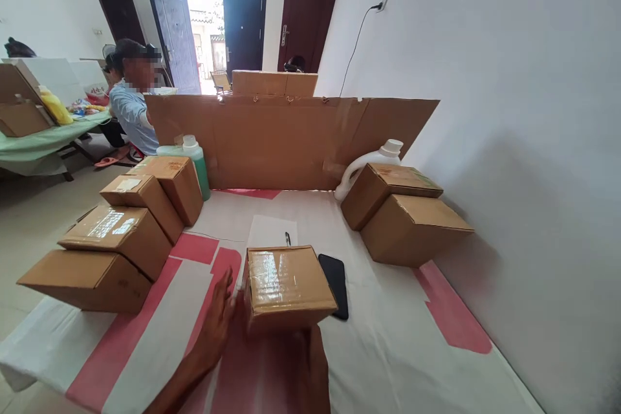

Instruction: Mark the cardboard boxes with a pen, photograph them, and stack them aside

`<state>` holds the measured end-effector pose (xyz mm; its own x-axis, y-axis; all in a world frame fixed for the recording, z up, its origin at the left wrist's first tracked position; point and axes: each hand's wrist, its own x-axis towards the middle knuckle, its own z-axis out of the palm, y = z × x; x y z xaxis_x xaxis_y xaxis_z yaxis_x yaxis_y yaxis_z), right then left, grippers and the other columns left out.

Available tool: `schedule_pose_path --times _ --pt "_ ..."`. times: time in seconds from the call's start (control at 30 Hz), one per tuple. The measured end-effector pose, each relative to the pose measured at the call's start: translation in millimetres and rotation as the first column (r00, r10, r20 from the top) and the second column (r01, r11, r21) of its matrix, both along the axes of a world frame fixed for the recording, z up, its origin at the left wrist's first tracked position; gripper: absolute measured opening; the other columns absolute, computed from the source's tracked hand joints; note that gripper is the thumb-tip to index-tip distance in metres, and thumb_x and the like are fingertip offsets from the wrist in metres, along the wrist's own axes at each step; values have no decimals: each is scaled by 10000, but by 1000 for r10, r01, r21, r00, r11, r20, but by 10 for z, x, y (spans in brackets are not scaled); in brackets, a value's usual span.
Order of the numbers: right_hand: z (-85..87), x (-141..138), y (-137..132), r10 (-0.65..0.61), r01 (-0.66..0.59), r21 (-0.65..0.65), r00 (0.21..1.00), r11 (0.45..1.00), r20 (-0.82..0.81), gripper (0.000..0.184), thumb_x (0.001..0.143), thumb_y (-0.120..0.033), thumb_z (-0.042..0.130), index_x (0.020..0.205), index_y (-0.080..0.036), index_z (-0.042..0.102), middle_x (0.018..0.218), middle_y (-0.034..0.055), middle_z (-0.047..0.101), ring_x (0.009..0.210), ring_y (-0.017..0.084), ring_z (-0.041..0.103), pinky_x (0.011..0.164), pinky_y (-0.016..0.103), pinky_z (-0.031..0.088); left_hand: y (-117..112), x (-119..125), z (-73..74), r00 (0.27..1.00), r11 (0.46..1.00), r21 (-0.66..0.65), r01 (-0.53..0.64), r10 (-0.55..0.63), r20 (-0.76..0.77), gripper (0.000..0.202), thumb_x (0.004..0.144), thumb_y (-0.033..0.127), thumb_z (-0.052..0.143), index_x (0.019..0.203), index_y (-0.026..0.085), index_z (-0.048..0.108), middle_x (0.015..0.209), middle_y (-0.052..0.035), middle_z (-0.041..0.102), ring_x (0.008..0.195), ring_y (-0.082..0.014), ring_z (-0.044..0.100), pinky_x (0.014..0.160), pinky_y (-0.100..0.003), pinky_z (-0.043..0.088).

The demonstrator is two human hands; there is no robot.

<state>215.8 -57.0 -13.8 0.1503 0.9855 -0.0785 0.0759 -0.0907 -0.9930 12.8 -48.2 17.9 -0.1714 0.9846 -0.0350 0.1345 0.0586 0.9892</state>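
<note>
A taped cardboard box [291, 281] is in front of me at the middle of the cloth-covered table [383, 330]. My left hand [218, 314] is beside the box's left side, its fingers stretched out and a small gap apparently between them and the cardboard. At the box's near right corner, my right hand [314, 352] grips from below and in front; its fingertips are hidden by the box. A black phone [337, 284] lies just right of the box. Behind it are a white paper sheet [262, 231] and a pen [288, 239], both partly covered by the box.
Several cardboard boxes [130, 239] line the left side, with a green-liquid bottle [198, 165] behind. Two more boxes [412, 233] and a white jug [356, 171] stand right. A cardboard panel [276, 142] closes the back. A person [133, 103] sits beyond, at left.
</note>
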Motion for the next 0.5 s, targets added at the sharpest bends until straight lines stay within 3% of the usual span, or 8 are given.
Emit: schedule_pose_path --times 0.1,0.17,0.33,0.5 --pt "62 51 144 31 -33 -28 999 999 -38 626 947 -638 478 1398 -209 549 1258 124 696 1097 303 657 852 373 527 235 -17 34 994 995 28 100 -99 -40 678 993 614 432 1572 269 346 1655 -105 338 1531 -282 310 1273 -507 232" --pt "102 107 271 9 -10 -6 1000 1000 -27 610 935 -647 496 1326 -191 602 1283 131 686 1174 308 620 911 371 507 289 -6 82 994 993 74 96 -91 -67 624 998 587 443 1531 264 422 1590 -115 440 1484 -287 392 1247 -507 292" --pt "183 169 512 45 -45 -11 998 999 -37 586 916 -670 522 1212 -185 663 1243 113 709 1144 299 625 941 370 497 114 -24 168 992 995 103 -16 29 -121 554 965 528 547 1454 267 528 1500 -117 547 1388 -300 513 1177 -495 395" --pt "208 54 565 47 -46 39 999 998 -20 582 935 -653 511 1317 -236 646 1367 100 662 1274 300 582 1057 420 461 40 -142 36 985 985 19 -172 172 -12 730 944 589 547 1567 273 337 1484 -128 563 1292 -284 605 1082 -454 491"
